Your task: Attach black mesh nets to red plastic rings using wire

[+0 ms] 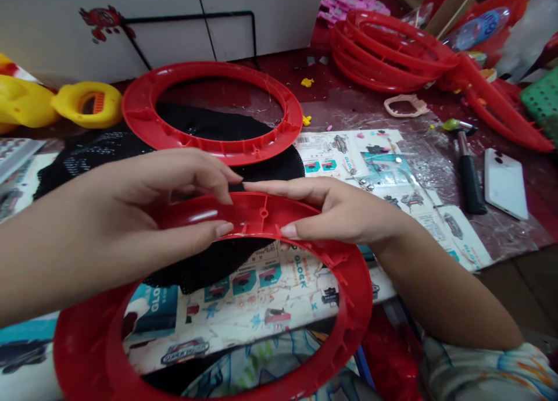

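A large red plastic ring [349, 296] is tilted toward me above the table edge. My left hand [143, 209] grips its far rim, thumb under and fingers over. My right hand [335, 209] grips the same rim beside it, fingers meeting the left hand's. Black mesh netting [209, 267] lies under the ring's far edge and spreads back under a second red ring [212, 111] that rests flat on the table.
A stack of red rings [387, 46] sits at the back right. A hammer [468, 168] and a white phone [505, 183] lie to the right. Yellow plastic parts [87, 101] are at the left. Printed cards [349, 157] under clear plastic cover the table.
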The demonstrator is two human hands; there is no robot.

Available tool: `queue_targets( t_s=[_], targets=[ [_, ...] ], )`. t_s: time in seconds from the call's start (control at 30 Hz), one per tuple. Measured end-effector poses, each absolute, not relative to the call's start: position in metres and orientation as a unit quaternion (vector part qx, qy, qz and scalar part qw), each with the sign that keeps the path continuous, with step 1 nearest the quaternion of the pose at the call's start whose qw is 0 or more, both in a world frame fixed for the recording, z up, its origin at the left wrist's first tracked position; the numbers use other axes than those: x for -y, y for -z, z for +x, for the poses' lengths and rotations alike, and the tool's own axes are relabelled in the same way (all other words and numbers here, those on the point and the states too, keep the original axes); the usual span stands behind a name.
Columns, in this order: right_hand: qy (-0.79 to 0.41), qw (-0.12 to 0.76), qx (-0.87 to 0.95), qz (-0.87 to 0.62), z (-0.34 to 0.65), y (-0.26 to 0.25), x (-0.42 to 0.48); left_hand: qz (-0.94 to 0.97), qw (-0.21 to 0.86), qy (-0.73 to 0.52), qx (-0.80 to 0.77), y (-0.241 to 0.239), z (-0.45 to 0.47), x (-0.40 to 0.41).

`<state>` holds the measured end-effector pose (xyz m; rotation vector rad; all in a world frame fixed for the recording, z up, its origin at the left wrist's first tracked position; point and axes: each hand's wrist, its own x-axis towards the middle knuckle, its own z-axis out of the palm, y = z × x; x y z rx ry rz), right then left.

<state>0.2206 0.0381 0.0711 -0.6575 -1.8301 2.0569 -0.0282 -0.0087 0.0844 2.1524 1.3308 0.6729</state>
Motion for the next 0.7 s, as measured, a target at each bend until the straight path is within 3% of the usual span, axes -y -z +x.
queue_targets(
  t_s=[0.1, 0.27, 0.7],
  targets=[
    [-0.73, 0.159, 0.622, -0.235, 0.2198, -0.071, -0.0362, 0.848, 0.201, -0.206, -0.445, -0.0914, -0.0269, 0.0114],
    [-0.743, 0.158, 0.605, -0.236, 0.2197, -0.0718, -0.0349, 0.851, 0.23, -0.184, -0.434, -0.0952, -0.0244, 0.0117],
    [-0.733, 0.165, 0.609, -0.254, 0.2202, -0.0726, -0.0315, 0.869, 0.174, -0.185, -0.425, -0.092, -0.0226, 0.0166]
  ],
)
